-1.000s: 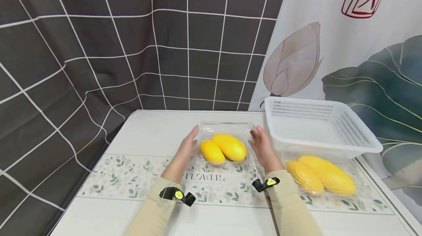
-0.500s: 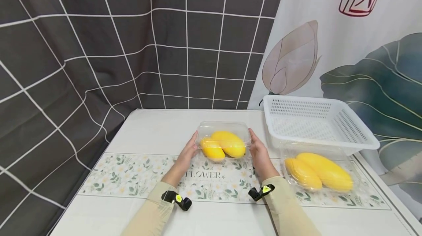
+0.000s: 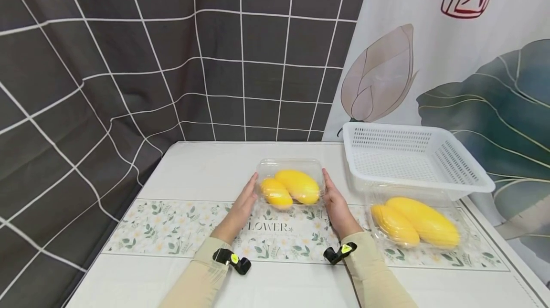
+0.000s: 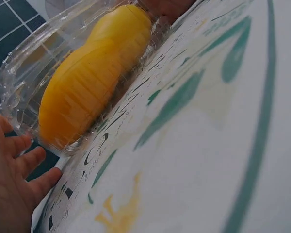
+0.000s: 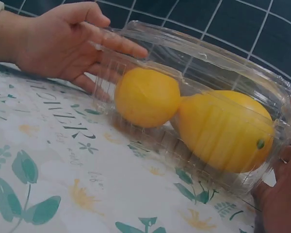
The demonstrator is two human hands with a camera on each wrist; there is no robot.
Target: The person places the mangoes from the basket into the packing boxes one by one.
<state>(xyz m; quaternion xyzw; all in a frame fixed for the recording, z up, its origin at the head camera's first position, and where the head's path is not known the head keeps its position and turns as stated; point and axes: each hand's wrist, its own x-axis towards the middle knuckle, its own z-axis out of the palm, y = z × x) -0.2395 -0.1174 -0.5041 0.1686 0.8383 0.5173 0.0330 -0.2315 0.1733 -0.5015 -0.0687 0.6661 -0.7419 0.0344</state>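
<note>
A clear plastic clamshell box (image 3: 290,164) sits mid-table with its lid down over two yellow mangoes, a larger mango (image 3: 301,186) and a smaller mango (image 3: 275,193). My left hand (image 3: 241,207) is at the box's left side, fingers extended and spread; the left wrist view shows its fingertips (image 4: 37,154) close by the plastic wall. On the opposite side, my right hand (image 3: 338,207) has its fingers stretched along the right wall. In the right wrist view the mangoes (image 5: 148,97) show through the ribbed plastic, between both hands.
To the right lies a second clear box holding two yellow mangoes (image 3: 434,222). Behind it stands a white perforated basket (image 3: 418,185). A floral printed strip (image 3: 172,231) crosses the white table (image 3: 206,164). Dark gridded curtain (image 3: 219,79) hangs along the back and left.
Both hands have come in closer along the box's sides, the right one shifting left. The box looks narrower and more compact than a second ago. Little has moved over the last half second.
</note>
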